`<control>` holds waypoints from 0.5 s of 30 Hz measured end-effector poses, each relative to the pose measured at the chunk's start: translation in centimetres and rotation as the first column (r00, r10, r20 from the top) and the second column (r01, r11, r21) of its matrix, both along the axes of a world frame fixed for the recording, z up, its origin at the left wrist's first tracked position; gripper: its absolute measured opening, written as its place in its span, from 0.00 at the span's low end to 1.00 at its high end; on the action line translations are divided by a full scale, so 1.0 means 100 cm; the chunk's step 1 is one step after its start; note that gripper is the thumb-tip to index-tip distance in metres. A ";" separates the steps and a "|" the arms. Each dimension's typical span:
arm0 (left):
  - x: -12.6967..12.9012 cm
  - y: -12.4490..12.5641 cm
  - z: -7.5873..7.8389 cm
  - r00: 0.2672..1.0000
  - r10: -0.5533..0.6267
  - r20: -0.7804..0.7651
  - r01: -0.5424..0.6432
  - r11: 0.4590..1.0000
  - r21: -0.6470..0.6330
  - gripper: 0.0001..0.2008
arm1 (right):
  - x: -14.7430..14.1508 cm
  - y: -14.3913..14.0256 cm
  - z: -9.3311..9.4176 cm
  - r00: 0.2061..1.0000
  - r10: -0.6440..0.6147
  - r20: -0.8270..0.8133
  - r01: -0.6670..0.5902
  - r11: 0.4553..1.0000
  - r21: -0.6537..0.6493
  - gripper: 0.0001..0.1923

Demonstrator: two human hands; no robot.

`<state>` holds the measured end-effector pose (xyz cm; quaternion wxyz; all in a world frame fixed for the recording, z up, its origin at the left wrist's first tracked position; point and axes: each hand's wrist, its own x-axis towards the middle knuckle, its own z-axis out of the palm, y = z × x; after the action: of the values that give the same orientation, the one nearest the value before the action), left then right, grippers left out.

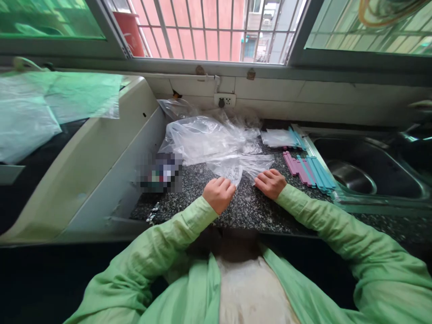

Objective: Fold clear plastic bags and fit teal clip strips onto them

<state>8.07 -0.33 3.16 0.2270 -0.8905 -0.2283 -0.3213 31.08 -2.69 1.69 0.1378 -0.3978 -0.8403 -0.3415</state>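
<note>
A large clear plastic bag (202,135) lies crumpled on the speckled counter, its near edge drawn toward me. My left hand (220,194) is closed on one side of that edge. On the other side, my right hand (270,183) pinches the plastic too. Between the two hands the counter shows through a gap. Right of my right hand lie flat pink strips (298,168) and blue strips (317,173), side by side. Behind them rests a small clear packet (277,137) with more blue strips at its end.
A metal sink (405,175) with a steel bowl (353,176) in it is at the right. A cream-coloured appliance (111,135) bounds the left, with plastic sheets on top. A pixelated item (161,173) sits beside it. A wall socket (225,99) is at the back.
</note>
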 end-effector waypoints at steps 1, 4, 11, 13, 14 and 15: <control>-0.002 0.001 0.001 1.000 0.008 0.004 -0.008 1.000 -0.001 0.11 | 0.000 0.001 0.001 1.000 0.000 -0.007 0.000 1.000 -0.005 0.11; -0.011 0.006 0.004 1.000 0.028 0.002 -0.027 1.000 -0.015 0.11 | 0.004 0.003 0.006 0.998 0.023 -0.057 -0.023 1.000 0.000 0.11; -0.042 0.023 0.014 0.994 0.106 0.020 -0.105 0.994 -0.037 0.14 | 0.034 0.007 0.030 0.926 0.029 -0.377 -0.060 0.996 -0.073 0.06; -0.050 0.027 0.018 0.992 0.125 0.020 -0.124 0.991 -0.050 0.14 | 0.042 0.007 0.037 0.876 -0.004 -0.483 -0.048 0.994 -0.096 0.06; -0.053 0.029 0.020 0.991 0.131 0.023 -0.130 0.990 -0.062 0.15 | 0.046 0.007 0.040 0.844 -0.026 -0.535 -0.043 0.992 -0.116 0.07; -0.057 0.030 0.022 0.990 0.135 0.030 -0.133 0.988 -0.079 0.15 | 0.049 0.007 0.044 0.808 -0.052 -0.586 -0.039 0.989 -0.142 0.07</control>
<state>2.39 2.72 5.34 0.2096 -0.8754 -0.3038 -0.3121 35.98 -2.01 6.05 0.3603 -0.4959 -0.7777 -0.1393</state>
